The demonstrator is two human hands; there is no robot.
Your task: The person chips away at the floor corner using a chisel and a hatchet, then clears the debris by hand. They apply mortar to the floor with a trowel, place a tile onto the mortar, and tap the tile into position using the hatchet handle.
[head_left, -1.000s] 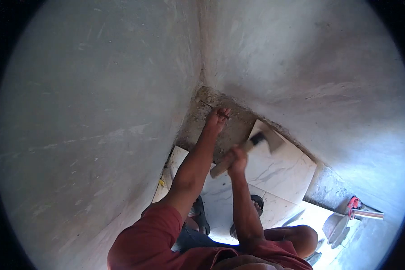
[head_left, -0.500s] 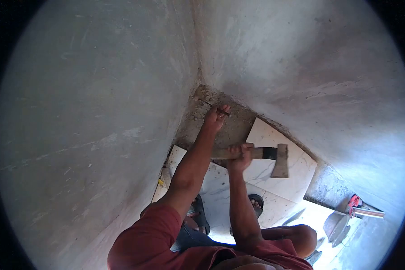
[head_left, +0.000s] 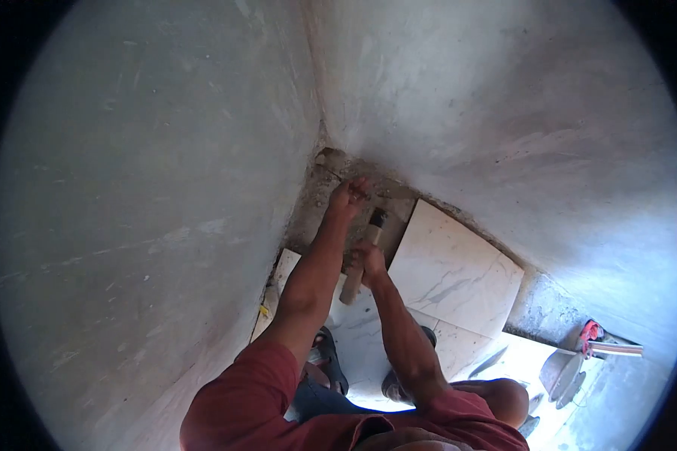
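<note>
In the corner, my left hand is closed around a thin metal chisel. The chisel slants toward the rough mortar floor by the left wall; its tip is hard to make out. My right hand grips the wooden handle of a hatchet just below and to the right. A black band wraps the handle's upper end, which points toward the corner near my left hand. The hatchet's head is smeared and hard to see against the floor.
Large white marbled tiles lie to the right and under my feet, one edge bordering the bare mortar. Plastered walls rise on both sides. A small yellow item sits by the left wall. A red item and a bucket-like container stand lower right.
My right hand has swung the hatchet from pointing right to pointing up toward the corner, moving left, close to my left hand. The left hand keeps the chisel, shifted slightly left.
</note>
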